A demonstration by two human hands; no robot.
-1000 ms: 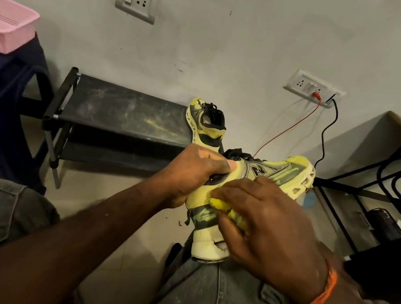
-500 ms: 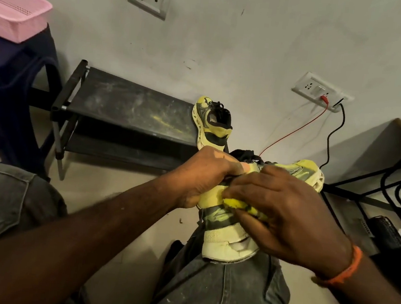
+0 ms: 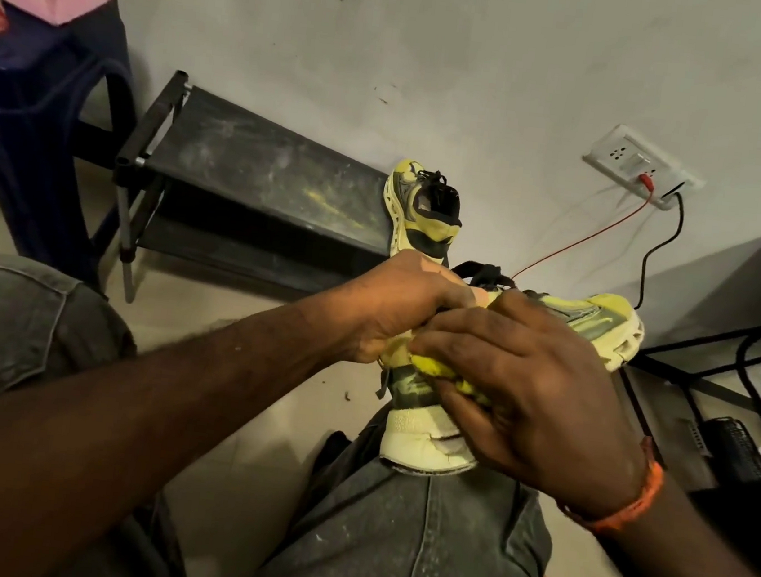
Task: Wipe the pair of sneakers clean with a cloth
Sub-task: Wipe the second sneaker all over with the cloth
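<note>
In the head view you are steadying a yellow sneaker (image 3: 419, 438) on your right knee (image 3: 428, 528), heel down on the jeans and toe pointing away toward the wall. Your left hand (image 3: 395, 308) is reaching in from the left of the sneaker, forearm stretched across your lap, fingers curled over its collar and gripping it. Your right hand (image 3: 532, 389) is coming in from the sneaker's right, knuckles up, fingers bent and clutching a bunched yellow cloth (image 3: 436, 368) that is pressing against the sneaker's side. An orange band (image 3: 628, 507) is sitting on that wrist. Beyond the held sneaker, the second sneaker (image 3: 424, 213) is standing at the right end of a black shoe rack (image 3: 258, 181), against the wall. Right of the held sneaker, red and black cables are hanging from a wall socket (image 3: 640, 170).
</note>
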